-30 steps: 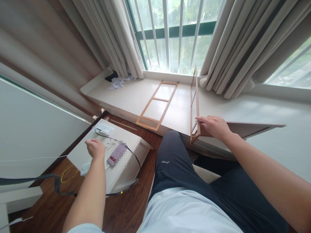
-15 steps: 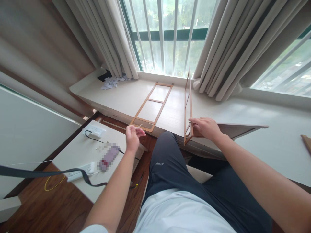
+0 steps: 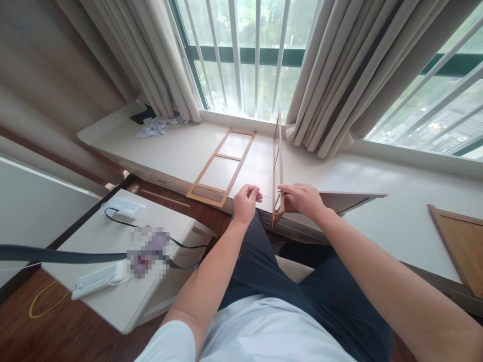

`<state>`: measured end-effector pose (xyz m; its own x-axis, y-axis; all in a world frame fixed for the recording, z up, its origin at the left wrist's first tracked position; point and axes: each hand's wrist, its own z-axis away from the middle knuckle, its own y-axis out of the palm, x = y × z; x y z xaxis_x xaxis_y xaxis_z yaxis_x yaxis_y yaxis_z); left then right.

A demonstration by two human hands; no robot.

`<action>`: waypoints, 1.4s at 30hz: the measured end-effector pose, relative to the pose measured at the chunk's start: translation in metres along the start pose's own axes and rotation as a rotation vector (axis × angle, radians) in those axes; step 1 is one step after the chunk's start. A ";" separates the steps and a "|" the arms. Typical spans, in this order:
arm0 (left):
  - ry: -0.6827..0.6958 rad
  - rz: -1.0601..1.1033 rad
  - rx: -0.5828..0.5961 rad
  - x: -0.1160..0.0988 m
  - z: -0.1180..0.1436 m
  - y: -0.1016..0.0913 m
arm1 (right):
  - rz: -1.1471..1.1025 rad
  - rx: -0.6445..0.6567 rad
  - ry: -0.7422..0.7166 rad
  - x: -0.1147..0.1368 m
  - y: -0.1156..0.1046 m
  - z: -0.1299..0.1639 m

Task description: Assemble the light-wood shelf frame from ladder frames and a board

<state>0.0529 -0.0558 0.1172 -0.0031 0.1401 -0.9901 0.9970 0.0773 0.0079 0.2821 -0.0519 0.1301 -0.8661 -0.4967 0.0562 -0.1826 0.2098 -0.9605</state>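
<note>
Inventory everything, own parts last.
Ledge: one, white, centre
Flat frame: one, brown, on ledge
Upright frame: one, brown, in right hand
Panels: two, brown, ledge's right
Rod: one, pale, in left hand
Paper: several, white, ledge's left
Windows: two, green-framed, barred, top
Curtains: several, beige, top
Table: one, white, left
Power strips: two, white, on table
Blurred item: one, purplish, on table
Strap: one, black, over table
Cables: several, mixed, around table
Shirt: one, pale, bottom
Trousers: one, dark, bottom
Left hand: one, centre
Right hand: one, centre right
</note>
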 end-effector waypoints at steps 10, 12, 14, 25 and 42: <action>0.050 -0.111 -0.038 0.002 0.000 0.020 | -0.009 -0.012 0.004 0.000 0.000 -0.001; 0.051 -0.123 -0.030 0.001 0.000 0.021 | -0.009 -0.011 0.002 -0.001 0.000 -0.001; 0.052 -0.137 -0.022 -0.001 0.001 0.022 | -0.010 -0.007 -0.001 -0.001 -0.001 -0.001; 0.054 -0.178 -0.020 -0.003 0.003 0.021 | -0.011 -0.012 -0.003 -0.001 0.001 -0.001; 0.075 -0.176 -0.069 0.004 0.007 0.023 | -0.017 0.001 0.010 -0.001 0.001 0.000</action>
<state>0.0761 -0.0608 0.1128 -0.1848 0.1918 -0.9639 0.9729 0.1743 -0.1519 0.2830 -0.0507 0.1295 -0.8675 -0.4918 0.0748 -0.1968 0.2012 -0.9596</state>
